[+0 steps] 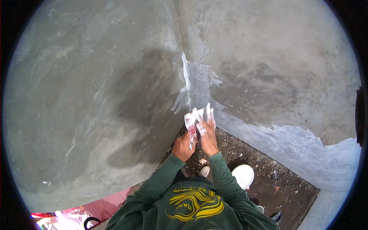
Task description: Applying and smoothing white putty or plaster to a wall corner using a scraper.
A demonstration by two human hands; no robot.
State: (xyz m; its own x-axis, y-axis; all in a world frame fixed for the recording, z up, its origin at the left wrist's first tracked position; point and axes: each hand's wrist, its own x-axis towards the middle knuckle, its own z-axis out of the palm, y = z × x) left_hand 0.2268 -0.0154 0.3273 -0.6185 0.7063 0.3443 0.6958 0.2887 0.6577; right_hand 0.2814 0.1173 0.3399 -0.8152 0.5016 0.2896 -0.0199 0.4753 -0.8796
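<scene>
My left hand (183, 147) is closed on the red handle of a putty-smeared scraper (189, 119), held upright in front of the corner. My right hand (208, 136) is against the blade, its fingers stretched out and coated in white paste. Just above the blade, a narrow white streak (186, 73) runs along the joint between two grey concrete walls (76, 96), with pale smears spreading to either side.
Below my hands is dark, gritty ground (280, 195) with a round white container (242, 176) at the right and my shoe (204, 171). A pale band (287, 145) runs low along the right wall. Pink tiles (103, 205) show at lower left.
</scene>
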